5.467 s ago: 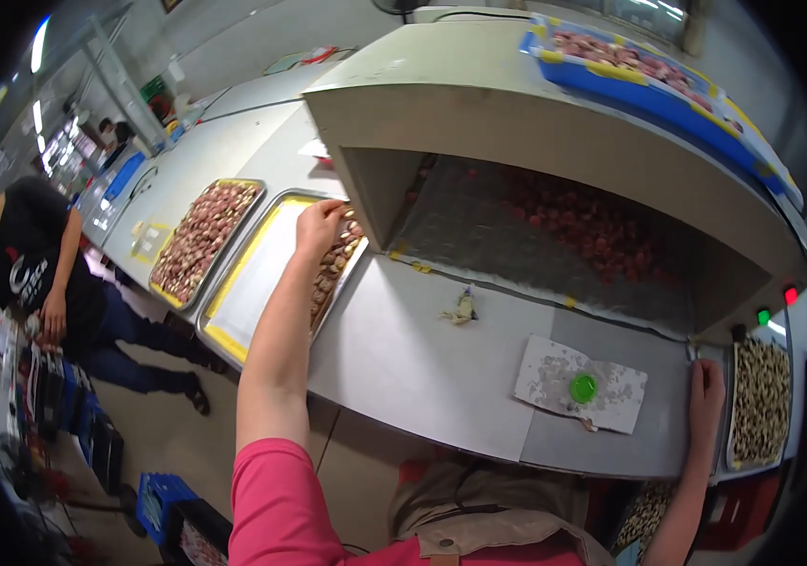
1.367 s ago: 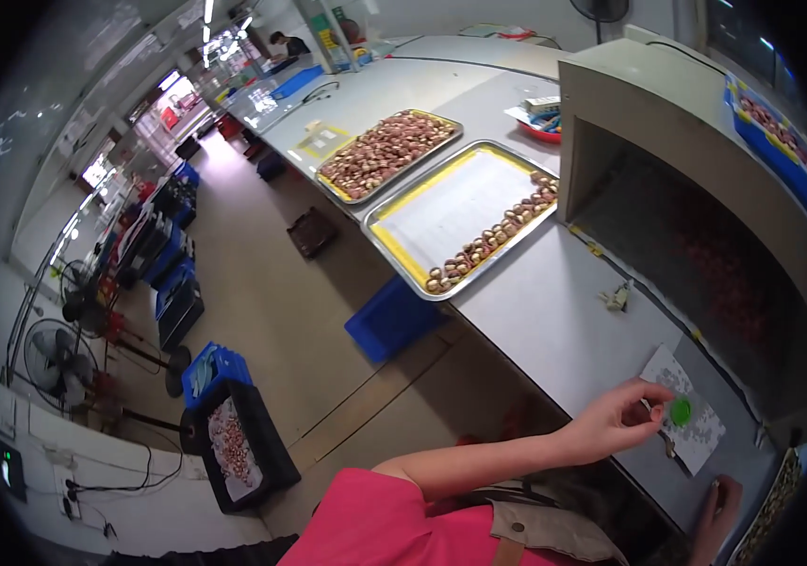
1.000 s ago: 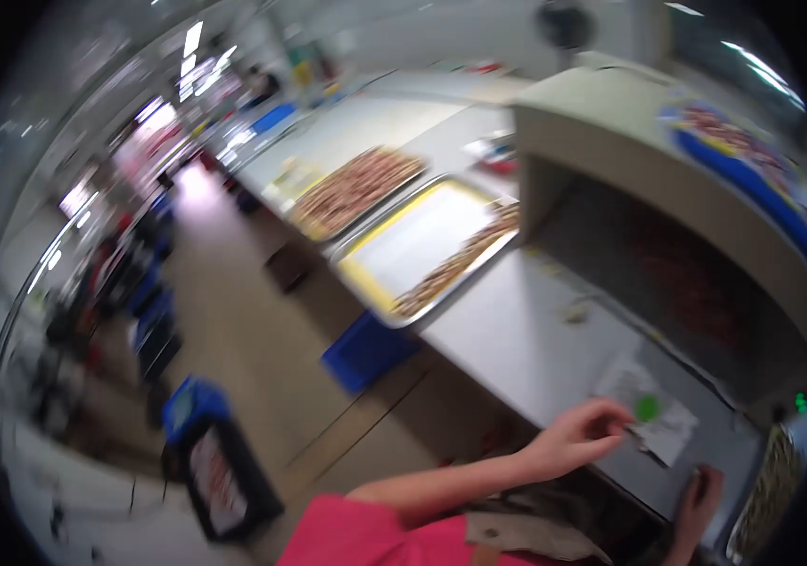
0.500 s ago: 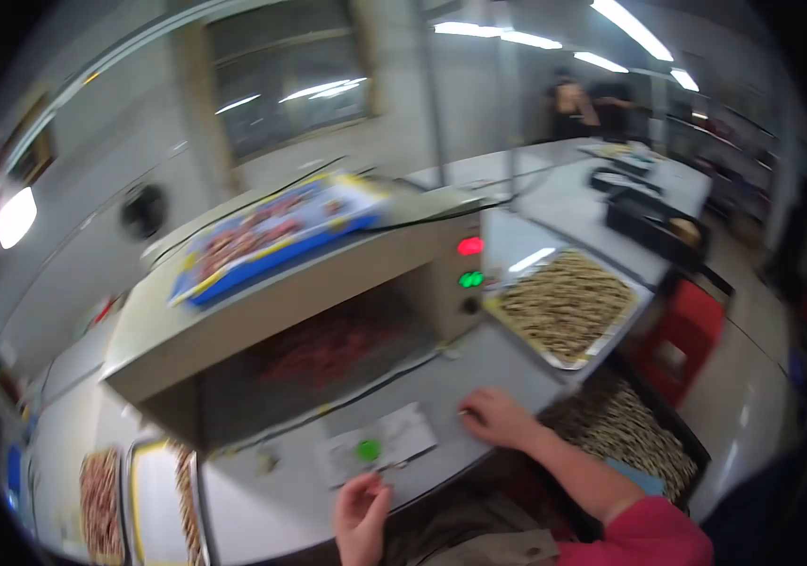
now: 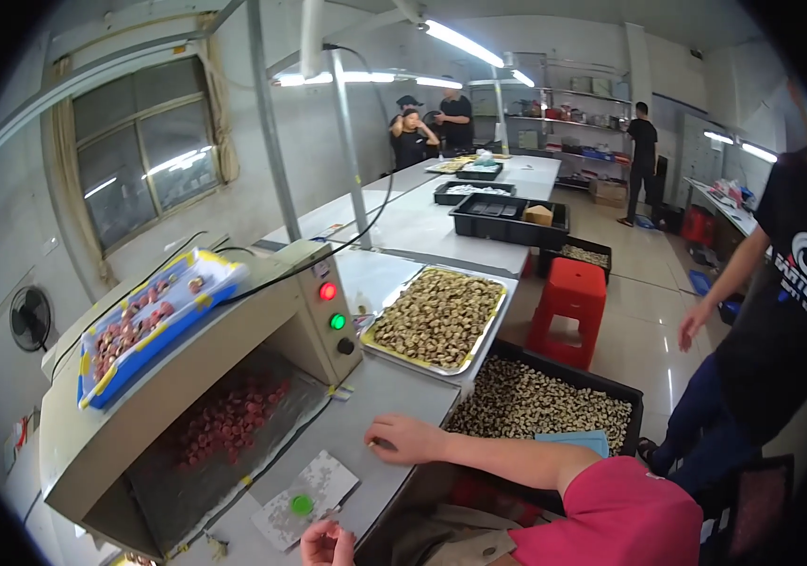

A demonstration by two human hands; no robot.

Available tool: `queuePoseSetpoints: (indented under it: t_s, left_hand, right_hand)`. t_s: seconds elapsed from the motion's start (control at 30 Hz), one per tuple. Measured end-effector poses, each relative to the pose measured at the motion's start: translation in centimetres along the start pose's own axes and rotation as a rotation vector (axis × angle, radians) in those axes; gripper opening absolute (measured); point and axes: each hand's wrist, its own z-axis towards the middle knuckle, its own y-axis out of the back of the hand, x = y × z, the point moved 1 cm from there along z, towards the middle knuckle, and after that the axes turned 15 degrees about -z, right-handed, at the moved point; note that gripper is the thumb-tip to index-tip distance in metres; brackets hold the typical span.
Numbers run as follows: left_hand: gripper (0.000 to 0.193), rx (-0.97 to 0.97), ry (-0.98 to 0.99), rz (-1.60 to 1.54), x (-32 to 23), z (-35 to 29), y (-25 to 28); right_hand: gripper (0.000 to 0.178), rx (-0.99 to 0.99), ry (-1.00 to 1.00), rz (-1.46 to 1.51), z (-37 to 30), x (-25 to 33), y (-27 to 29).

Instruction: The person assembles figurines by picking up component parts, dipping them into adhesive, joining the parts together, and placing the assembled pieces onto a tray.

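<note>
My right hand (image 5: 408, 440) rests at the edge of the grey worktop (image 5: 394, 396), fingers curled inward. Whatever may be in its fingertips is too small to make out. At the lower edge of the view is my left hand (image 5: 328, 544), its thumb and fingers pinched together; what they hold, if anything, cannot be told. Just beyond the left hand lies a speckled whitish slab (image 5: 330, 478) with a small round bright green piece (image 5: 302, 506) on it. Behind the slab stands a beige box-shaped machine (image 5: 276, 344) with an open front and many small reddish pieces (image 5: 234, 420) inside.
A blue-and-white tray (image 5: 121, 377) of pinkish pieces sits atop the machine. To the right are a metal tray (image 5: 493, 335) of small brownish pieces, a black crate (image 5: 637, 415) of similar pieces and a red stool (image 5: 573, 297). A person in black (image 5: 752, 368) stands at the right.
The view has swung to the right and sharpened, so the machine and both hands sit further left. A person in black now shows at the right. Both hands keep much the same curled pose.
</note>
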Motion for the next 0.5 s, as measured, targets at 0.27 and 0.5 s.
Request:
queuePoseSetpoints:
  t_s: [0.27,0.5]
  left_hand:
    - [0.022,-0.154,-0.086,0.019,1.6,-2.0,5.9]
    - [0.028,-0.327,-0.036,-0.283,3.5,1.8,10.5]
  right_hand:
    - [0.015,0.115,-0.002,0.056,-1.6,1.5,-5.3]
    - [0.015,0.216,-0.137,-0.022,1.0,1.5,-4.9]
